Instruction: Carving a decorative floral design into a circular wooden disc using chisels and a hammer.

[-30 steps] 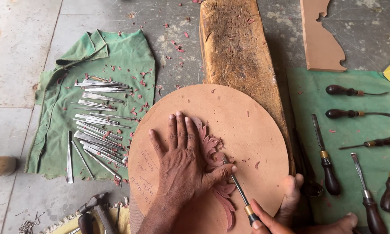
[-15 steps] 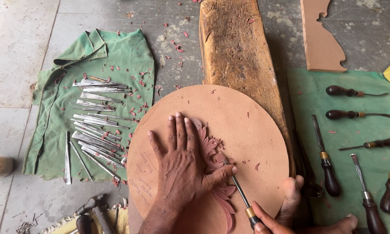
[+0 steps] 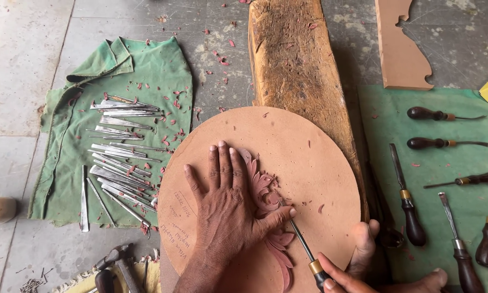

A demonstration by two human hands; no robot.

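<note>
Grey floor lies under a round wooden disc (image 3: 287,163). On it, the left hand (image 3: 227,211) presses flat, fingers spread. The right hand (image 3: 344,279), mostly cut off, seems to grip a chisel (image 3: 303,247) touching the carved leaves (image 3: 268,201).

Bare floor (image 3: 21,65) is lying open far left, while steel blades (image 3: 119,157) left, a wooden beam (image 3: 298,76) far, and handled chisels (image 3: 444,179) right are hemming the round board (image 3: 309,163).

Soft, even daylight, faint shadows, sharp throughout, no glare
</note>
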